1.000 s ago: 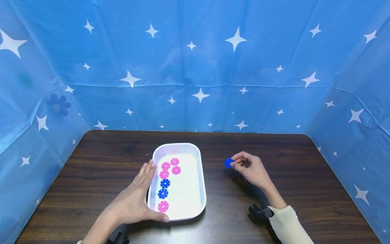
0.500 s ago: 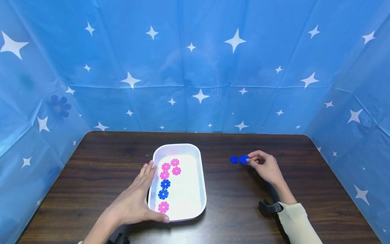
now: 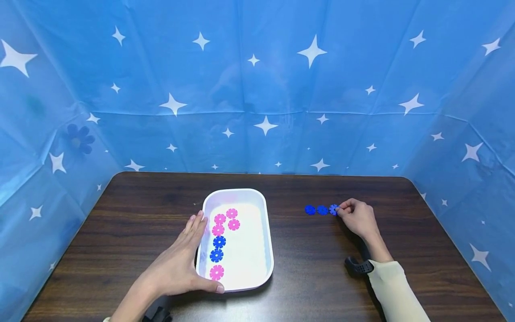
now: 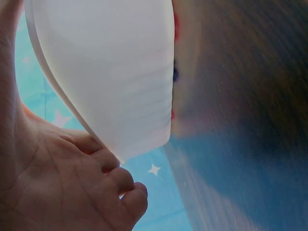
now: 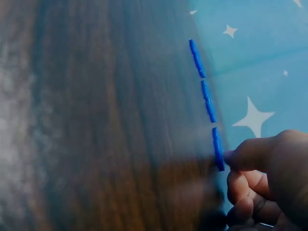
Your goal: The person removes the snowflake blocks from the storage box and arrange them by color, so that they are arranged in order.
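In the head view, my left hand [image 3: 183,259] spreads along the near left corner of a white plastic tray [image 3: 268,250], fingers along its left rim and thumb at the near rim. Inside lie several pink notched snowflake discs [image 3: 217,272] and two blue snowflake discs [image 3: 216,255]. To the right of the tray, my right hand [image 3: 359,220] has its fingertips on a blue snowflake disc [image 3: 333,209], the last in a row with two more blue snowflake discs [image 3: 310,209]. In the right wrist view, a digit touches this disc's upper face and the other fingers are curled.
A dark wood-grain table [image 3: 297,273] carries everything. Blue curtain cloth [image 3: 257,89] with white stars stands behind the table and along both sides. A black strap [image 3: 359,267] is on the right wrist.
My right hand has moved to the right. A blue disc came down at the left of the row, then a second, and a third is now at the fingertips. The left hand stays put.
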The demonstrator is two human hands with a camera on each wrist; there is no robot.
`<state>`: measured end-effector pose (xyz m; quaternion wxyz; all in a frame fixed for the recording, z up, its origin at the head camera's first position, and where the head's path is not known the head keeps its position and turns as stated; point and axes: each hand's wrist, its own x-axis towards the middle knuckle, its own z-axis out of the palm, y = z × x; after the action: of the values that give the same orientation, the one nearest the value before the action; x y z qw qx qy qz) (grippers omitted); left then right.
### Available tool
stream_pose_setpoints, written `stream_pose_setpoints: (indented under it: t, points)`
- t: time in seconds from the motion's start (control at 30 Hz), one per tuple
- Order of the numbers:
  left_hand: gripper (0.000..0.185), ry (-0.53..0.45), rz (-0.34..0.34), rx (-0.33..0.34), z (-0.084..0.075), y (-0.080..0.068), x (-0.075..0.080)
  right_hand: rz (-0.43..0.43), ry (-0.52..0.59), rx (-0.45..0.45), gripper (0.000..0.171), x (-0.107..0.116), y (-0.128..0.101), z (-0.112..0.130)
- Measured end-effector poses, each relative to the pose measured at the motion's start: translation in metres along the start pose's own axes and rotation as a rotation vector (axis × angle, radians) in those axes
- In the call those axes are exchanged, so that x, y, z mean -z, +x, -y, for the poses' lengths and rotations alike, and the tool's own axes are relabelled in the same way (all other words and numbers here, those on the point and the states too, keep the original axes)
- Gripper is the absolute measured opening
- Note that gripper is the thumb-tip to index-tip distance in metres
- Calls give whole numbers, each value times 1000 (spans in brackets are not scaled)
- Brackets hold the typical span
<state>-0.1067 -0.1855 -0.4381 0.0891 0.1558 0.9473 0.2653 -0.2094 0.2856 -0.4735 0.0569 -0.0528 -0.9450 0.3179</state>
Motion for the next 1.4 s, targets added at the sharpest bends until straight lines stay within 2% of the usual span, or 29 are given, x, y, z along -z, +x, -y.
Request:
stream_pose_setpoints:
  t: [0.13, 0.3, 0.77, 1.07, 1.4]
  points:
    - [156, 2, -5, -7, 0, 0, -1, -8, -30, -2, 17, 1, -1, 0]
    - [157, 4, -5, -9, 1, 0, 0, -14, -8, 60, 21, 5, -5, 8]
    - [158, 8, -9, -11, 0, 0, 1, 99, 80, 167, 26, 9, -20, 46]
    - [157, -1, 3, 0, 0, 0, 1, 128, 91, 302, 27, 8, -32, 76]
    - [157, -7, -1, -3, 0, -1, 1, 214, 151, 439, 31, 2, -49, 112]
